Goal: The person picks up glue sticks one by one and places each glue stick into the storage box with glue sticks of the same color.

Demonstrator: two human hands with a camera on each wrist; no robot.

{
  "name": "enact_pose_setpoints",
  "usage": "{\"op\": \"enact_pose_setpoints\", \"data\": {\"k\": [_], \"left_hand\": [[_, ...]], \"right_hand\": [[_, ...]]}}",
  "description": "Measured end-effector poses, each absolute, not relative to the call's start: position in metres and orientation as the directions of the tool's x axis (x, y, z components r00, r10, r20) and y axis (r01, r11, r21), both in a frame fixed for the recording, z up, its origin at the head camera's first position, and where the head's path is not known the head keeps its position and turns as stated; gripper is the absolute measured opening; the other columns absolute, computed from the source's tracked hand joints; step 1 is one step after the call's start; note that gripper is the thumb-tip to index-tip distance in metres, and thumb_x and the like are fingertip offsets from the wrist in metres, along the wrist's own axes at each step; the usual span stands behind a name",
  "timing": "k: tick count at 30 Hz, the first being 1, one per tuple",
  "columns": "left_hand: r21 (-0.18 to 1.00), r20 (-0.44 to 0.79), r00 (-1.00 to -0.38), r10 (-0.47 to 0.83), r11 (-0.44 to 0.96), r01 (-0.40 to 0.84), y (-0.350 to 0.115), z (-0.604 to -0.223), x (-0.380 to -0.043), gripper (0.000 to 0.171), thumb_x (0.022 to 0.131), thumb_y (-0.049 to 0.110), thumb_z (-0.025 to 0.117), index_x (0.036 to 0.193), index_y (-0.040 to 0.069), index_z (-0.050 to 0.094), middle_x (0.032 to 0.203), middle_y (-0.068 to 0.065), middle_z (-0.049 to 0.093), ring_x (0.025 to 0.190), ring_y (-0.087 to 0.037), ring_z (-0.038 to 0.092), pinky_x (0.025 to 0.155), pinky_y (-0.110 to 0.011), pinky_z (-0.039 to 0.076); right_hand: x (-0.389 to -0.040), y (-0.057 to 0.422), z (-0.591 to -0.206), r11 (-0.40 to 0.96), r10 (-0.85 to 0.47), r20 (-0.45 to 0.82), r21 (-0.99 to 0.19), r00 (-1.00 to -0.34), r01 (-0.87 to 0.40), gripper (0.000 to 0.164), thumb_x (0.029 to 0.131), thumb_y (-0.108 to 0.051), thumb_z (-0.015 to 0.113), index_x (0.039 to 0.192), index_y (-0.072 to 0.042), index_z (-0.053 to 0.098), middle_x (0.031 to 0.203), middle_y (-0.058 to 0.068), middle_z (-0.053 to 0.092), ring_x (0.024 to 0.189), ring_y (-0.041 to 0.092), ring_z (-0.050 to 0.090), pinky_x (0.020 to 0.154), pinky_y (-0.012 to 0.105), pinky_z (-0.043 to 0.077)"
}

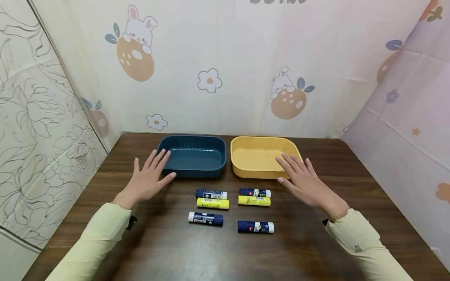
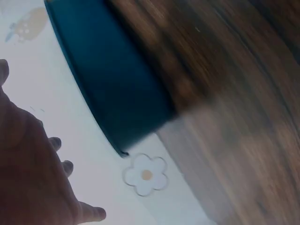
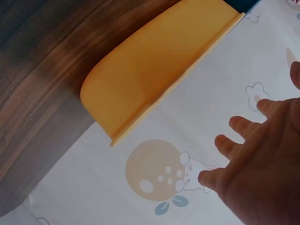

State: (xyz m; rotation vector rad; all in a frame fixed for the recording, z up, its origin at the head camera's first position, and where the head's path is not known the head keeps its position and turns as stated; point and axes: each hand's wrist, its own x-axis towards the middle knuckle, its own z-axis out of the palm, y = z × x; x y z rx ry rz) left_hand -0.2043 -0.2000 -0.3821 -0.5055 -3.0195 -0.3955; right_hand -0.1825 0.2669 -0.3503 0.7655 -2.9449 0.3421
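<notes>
My left hand (image 1: 147,180), fingers spread, overlaps the near left corner of a dark blue tray (image 1: 191,173) in the head view. On the other side, my right hand (image 1: 305,180) is spread the same way over the near right corner of a yellow tray (image 1: 258,173). Neither hand holds anything. Between the hands, a navy glue stick (image 1: 211,194) with a white cap lies behind a yellow tube (image 1: 213,203). To their right is a matching pair, a navy glue stick (image 1: 254,192) and a yellow tube (image 1: 254,200). Nearer lie two more navy glue sticks, one left (image 1: 205,218) and one right (image 1: 255,226).
The trays stand side by side at the back of the brown wooden table (image 1: 225,257), with a narrow gap between them. Behind them hangs a white curtain (image 1: 225,109) with rabbits and flowers. A flower-patterned panel (image 1: 45,117) borders the left side.
</notes>
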Motion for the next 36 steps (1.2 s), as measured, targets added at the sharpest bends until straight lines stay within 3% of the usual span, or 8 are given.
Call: {"op": "enact_pose_setpoints", "data": {"k": [10,19,24,29,36], "left_hand": [[0.387,0.102,-0.944,0.314,0.862,0.329,-0.219,-0.395,-0.231,0.075,0.1,0.053,0.035,0.154,0.012,0.003,0.159,-0.011,0.002,0.144,-0.033,-0.005,0.104,-0.068,-0.004],[0.523,0.172,-0.924,0.342,0.763,0.38,-0.229,-0.401,-0.25,0.072,0.102,0.04,0.039,0.153,0.004,0.004,0.158,-0.016,0.003,0.143,-0.035,-0.003,0.11,-0.059,0.006],[0.572,0.178,-0.93,0.32,0.736,0.363,-0.235,-0.404,-0.259,0.069,0.103,0.039,0.037,0.153,0.004,0.004,0.158,-0.018,0.001,0.142,-0.038,-0.002,0.108,-0.062,0.009],[0.614,0.195,-0.935,0.295,0.706,0.351,-0.239,-0.408,-0.267,0.065,0.104,0.034,0.035,0.152,0.001,0.005,0.156,-0.022,0.002,0.141,-0.041,-0.001,0.107,-0.063,0.01],[0.692,0.18,-0.954,0.24,0.659,0.296,-0.244,-0.414,-0.272,0.062,0.105,0.031,0.032,0.152,0.001,0.005,0.156,-0.024,0.002,0.141,-0.042,0.001,0.107,-0.062,0.01]], "right_hand": [[-0.18,0.261,-0.354,0.784,-0.564,0.249,-0.14,-0.788,-0.605,0.059,0.1,-0.034,0.049,0.151,-0.014,0.027,0.152,0.015,0.025,0.138,0.038,0.018,0.109,0.059,0.001],[-0.175,0.251,-0.355,0.709,-0.647,0.291,-0.112,-0.705,-0.697,0.057,0.097,-0.029,0.055,0.146,-0.008,0.035,0.149,0.014,0.03,0.135,0.035,0.027,0.111,0.056,0.007],[-0.168,0.245,-0.358,0.674,-0.676,0.284,-0.133,-0.68,-0.726,0.058,0.094,-0.024,0.06,0.145,-0.007,0.037,0.148,0.011,0.034,0.133,0.028,0.033,0.11,0.051,0.02],[-0.157,0.24,-0.365,0.68,-0.673,0.259,-0.149,-0.692,-0.718,0.058,0.095,-0.026,0.06,0.146,-0.011,0.037,0.138,0.007,0.043,0.124,0.022,0.043,0.099,0.045,0.038],[-0.147,0.228,-0.374,0.675,-0.688,0.204,-0.172,-0.696,-0.718,0.054,0.093,-0.031,0.062,0.141,-0.012,0.045,0.128,-0.001,0.049,0.111,0.011,0.048,0.09,0.038,0.045]]}}
